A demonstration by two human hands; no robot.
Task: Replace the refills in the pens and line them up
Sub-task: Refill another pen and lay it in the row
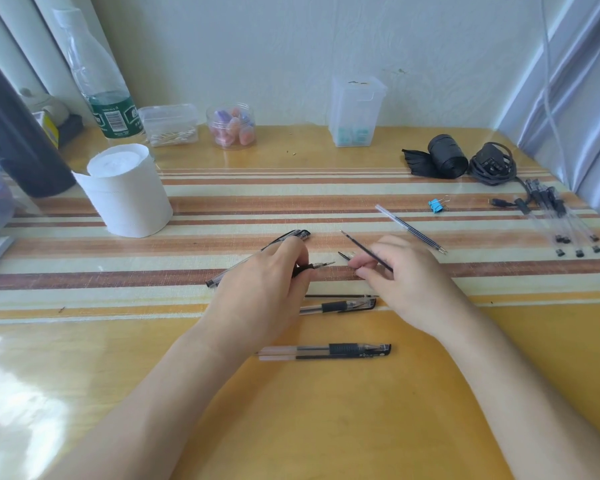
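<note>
hands meet over the orange-and-cream striped cloth [326, 202]. left hand [263, 285] curls round a clear plastic pen with black rubber grip [312, 267], its tip pointing right. right hand [406, 278] pinches a thin black refill [360, 245]. two capped clear pens [326, 351] lie side by side nearest the person.

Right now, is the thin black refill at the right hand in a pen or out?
Out: the thin black refill sticks bare from the right hand, no barrel round it.
</note>
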